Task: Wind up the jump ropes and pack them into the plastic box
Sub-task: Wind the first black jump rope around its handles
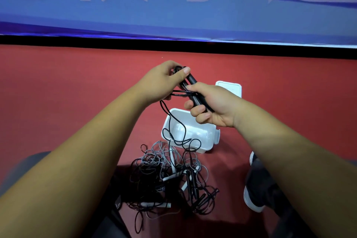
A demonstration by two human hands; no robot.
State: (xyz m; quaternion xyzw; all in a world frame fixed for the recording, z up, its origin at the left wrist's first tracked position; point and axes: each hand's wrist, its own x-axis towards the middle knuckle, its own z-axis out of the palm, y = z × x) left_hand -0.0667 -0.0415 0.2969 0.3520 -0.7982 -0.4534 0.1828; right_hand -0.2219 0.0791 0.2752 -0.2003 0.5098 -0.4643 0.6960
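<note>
Jump rope handles (192,82) are up over the red floor: left hand (161,81) pinching the top end with a cord loop, right hand (211,107) clenched round the lower end. Black cord (169,127) drops to the tangled pile (166,176), apparently crossing the open plastic box (207,147) just beside it.

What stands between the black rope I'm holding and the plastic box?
Nothing visible. The plastic box sits open below the black handles, lid off beyond it; only the rope's own cord trails across its rim.
</note>
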